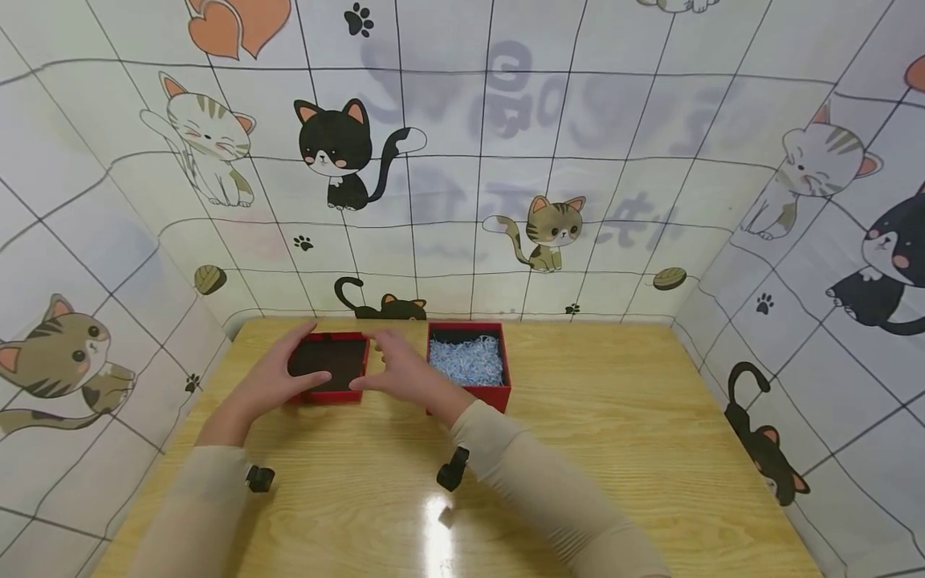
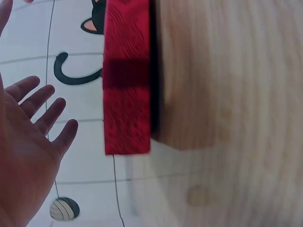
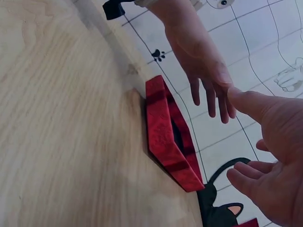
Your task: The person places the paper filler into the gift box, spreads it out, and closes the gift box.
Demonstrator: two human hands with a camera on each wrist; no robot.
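A shallow red box lid (image 1: 331, 396) lies on the table with its dark inside facing up. My left hand (image 1: 270, 373) hovers over its left side, fingers spread and thumb apart. Over the lid's right edge is my right hand (image 1: 405, 371), its fingers and thumb also apart. In the right wrist view, both the left hand (image 3: 203, 61) and the right hand (image 3: 279, 161) hang above the lid (image 3: 163, 127) and hold nothing. The left wrist view shows the lid's patterned red side (image 2: 127, 118) beside the open left palm (image 2: 28, 132).
Right of the lid stands a deeper red box (image 1: 499, 397) with light blue shredded paper (image 1: 466, 360) inside. The wooden table (image 1: 592, 417) meets a cat-printed cloth wall (image 1: 448, 185) at the back and sides. A small black device is on each wrist.
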